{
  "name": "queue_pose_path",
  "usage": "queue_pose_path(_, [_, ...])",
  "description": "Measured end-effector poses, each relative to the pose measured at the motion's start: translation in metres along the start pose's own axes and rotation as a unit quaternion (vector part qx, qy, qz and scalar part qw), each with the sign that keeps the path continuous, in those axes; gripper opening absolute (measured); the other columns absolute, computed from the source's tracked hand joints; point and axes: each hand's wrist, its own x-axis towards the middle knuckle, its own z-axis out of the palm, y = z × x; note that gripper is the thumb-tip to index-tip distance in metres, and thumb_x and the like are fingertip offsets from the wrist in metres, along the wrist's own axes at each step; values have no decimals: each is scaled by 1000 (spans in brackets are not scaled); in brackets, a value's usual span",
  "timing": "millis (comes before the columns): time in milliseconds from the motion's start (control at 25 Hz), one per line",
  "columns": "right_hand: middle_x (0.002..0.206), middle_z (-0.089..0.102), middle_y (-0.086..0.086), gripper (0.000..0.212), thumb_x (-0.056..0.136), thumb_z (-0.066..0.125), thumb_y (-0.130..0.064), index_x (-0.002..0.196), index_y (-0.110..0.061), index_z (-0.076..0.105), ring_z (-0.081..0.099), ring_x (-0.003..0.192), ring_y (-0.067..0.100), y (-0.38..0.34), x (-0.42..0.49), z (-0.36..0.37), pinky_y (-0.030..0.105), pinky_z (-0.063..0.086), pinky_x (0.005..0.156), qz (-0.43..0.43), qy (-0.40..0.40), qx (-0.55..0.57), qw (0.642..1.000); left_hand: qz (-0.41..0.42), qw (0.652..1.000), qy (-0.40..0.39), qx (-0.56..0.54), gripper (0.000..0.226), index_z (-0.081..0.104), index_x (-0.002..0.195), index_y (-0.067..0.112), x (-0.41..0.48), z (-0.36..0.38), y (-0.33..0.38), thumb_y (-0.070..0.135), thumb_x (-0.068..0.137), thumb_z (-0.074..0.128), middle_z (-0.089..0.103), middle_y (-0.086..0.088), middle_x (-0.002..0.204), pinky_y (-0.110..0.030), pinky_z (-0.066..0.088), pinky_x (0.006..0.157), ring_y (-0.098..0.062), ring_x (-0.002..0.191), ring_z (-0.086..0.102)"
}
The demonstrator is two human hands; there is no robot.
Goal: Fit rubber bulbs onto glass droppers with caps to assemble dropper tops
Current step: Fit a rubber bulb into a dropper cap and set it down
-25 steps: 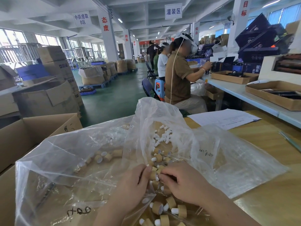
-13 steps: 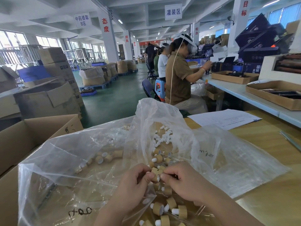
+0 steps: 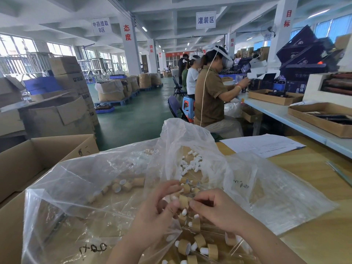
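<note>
My left hand [image 3: 158,212] and my right hand [image 3: 215,208] meet over a clear plastic bag [image 3: 266,191] on the table. Between their fingertips they hold one tan dropper cap [image 3: 183,201]; my left fingers curl round it and my right thumb and fingers pinch its right end. A white rubber bulb [image 3: 184,212] shows just below it. Loose white rubber bulbs [image 3: 192,162] lie in a heap farther back in the bag. Assembled tan caps with white bulbs [image 3: 198,244] lie near my wrists. Any glass tube on the held cap is hidden.
A second clear bag [image 3: 80,197] with tan caps [image 3: 123,185] lies left, over an open cardboard box [image 3: 38,157]. A printed sheet [image 3: 261,145] rests on the wooden table [image 3: 314,235] at the back right. Seated workers [image 3: 211,94] and carton stacks [image 3: 66,92] stand beyond.
Both hands have lifted slightly and drawn closer around the tan cap. My left fingers have spread and curled higher over it.
</note>
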Motion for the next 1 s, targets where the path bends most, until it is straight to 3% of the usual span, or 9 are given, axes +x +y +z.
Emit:
queue_pose_path(120, [68,66,-18,27,88,67,-36,64,-49,68,56,59,-4,-3,-2,-6,10,43,58,-5,-25,-63,998,-34,975,152,156,12,60,81,37,5,-19,-1,40,90,53,67,10,75,-23,47,48,-12,52,56])
queue_pose_path(200, [76,66,-23,24,84,70,-39,64,-50,65,58,69,-7,-3,-3,-9,11,45,64,-6,-35,-108,994,-172,900,240,321,32,55,66,22,6,-46,-11,35,94,46,59,4,58,-27,43,52,-14,54,54])
queue_pose_path(280, [79,63,-29,19,81,72,-42,65,-49,65,57,73,-9,-3,-3,-10,10,44,65,-10,-47,-139,989,-311,834,238,389,32,58,79,18,4,-74,-23,37,94,37,63,-3,77,-34,46,74,-25,78,58])
queue_pose_path(360, [82,62,-28,14,79,71,-48,66,-48,67,57,72,-7,-1,-3,-11,11,45,64,-11,-43,-152,987,-382,818,233,361,38,63,107,12,2,-88,-32,32,95,34,64,-16,107,-41,39,96,-34,106,53])
queue_pose_path(480, [62,62,-16,26,87,62,-47,62,-39,64,52,51,-3,7,1,-22,12,42,51,23,74,-169,983,-441,798,244,331,48,59,117,2,2,-87,-31,31,86,36,51,-21,132,-44,28,106,-34,126,37])
queue_pose_path(640, [51,51,1,38,94,53,-28,59,-12,53,47,47,16,31,5,-56,27,37,50,114,359,-181,909,-386,789,203,433,42,53,129,15,-1,-81,-30,24,89,42,38,-9,145,-47,14,114,-26,140,17])
queue_pose_path(720, [56,53,6,33,95,47,-19,64,-8,52,48,50,21,43,3,-72,29,36,50,157,432,-161,874,-349,810,196,429,57,30,145,26,-1,-80,-33,19,90,43,25,-5,154,-49,10,115,-26,144,9])
queue_pose_path(840, [84,63,10,21,95,43,-9,98,-3,63,55,67,23,57,2,-84,30,38,56,238,414,-169,862,-306,849,199,382,79,5,150,29,2,-77,-46,15,88,52,21,-10,155,-51,18,113,-29,142,17])
queue_pose_path(1000, [125,62,11,35,94,48,-9,128,-11,57,59,103,30,67,4,-79,33,45,80,273,340,-225,871,-316,862,342,200,39,40,126,2,12,-74,-59,10,89,49,57,-22,110,-42,40,82,-35,92,52])
